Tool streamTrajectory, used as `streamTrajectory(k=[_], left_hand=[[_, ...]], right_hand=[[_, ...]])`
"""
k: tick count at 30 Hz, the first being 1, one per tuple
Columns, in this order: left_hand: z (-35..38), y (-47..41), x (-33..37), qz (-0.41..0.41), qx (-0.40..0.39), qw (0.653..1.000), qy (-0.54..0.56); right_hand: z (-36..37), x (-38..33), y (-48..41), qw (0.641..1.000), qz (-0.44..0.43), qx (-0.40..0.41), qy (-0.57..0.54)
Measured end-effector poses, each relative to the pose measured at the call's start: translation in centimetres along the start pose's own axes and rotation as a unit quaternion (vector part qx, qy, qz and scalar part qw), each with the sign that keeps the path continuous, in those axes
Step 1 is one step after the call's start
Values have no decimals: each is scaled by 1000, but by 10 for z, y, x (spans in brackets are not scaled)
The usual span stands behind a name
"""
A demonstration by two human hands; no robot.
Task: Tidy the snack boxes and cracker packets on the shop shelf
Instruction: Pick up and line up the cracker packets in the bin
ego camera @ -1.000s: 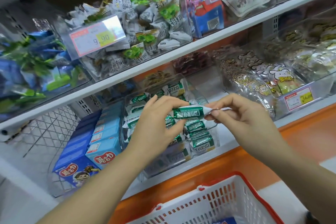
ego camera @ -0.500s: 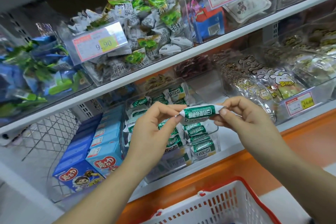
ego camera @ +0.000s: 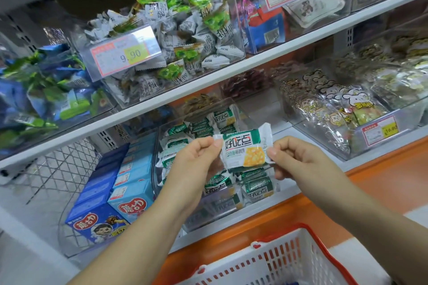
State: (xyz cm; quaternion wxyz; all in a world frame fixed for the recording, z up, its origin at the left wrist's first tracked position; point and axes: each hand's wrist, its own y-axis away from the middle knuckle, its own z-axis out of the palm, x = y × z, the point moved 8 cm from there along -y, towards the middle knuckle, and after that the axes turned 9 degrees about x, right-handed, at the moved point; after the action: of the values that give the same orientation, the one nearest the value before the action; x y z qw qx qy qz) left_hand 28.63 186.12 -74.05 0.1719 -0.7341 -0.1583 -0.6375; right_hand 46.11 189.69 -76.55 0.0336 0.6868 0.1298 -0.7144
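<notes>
A green and white cracker packet hangs face-on in front of the lower shelf. My left hand pinches its left crimped end and my right hand pinches its right end. Behind and below it stands a clear bin with several matching cracker packets. Blue snack boxes stand in rows to the left of that bin, the front ones showing a cartoon child.
A white shelf board runs above, carrying clear bins of wrapped sweets with a 9.90 price tag. Bagged snacks fill a bin on the right. A white and red shopping basket sits below the orange ledge.
The packet has turned from edge-on to face-on, with its printed front toward me, and it has risen a little above the bin. Both hands keep hold of its ends.
</notes>
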Motion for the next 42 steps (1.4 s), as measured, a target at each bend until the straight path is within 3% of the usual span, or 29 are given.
streamTrajectory(k=[5,12,17,22,29,37,42], left_hand=[[9,7,-23,-128,-70,984,105],[-5,2,-21,-76,-36,996,28],[-3,3,-15,-42,-19,999,25],[10,19,-9,-113,-43,984,130],[15,32,-3,-158,-50,965,205],[0,24,6,-75,13,985,155],[0,24,6,-40,7,994,102]], right_hand=[[-4,4,-2,1000,23,9,-15],[4,-4,6,999,20,-28,-30],[-1,-3,4,999,31,-6,-27],[-11,9,-2,995,77,29,-61],[-10,21,-4,956,179,49,-225],[-2,-6,1,972,105,-37,-207],[-13,-12,0,997,14,18,-74]])
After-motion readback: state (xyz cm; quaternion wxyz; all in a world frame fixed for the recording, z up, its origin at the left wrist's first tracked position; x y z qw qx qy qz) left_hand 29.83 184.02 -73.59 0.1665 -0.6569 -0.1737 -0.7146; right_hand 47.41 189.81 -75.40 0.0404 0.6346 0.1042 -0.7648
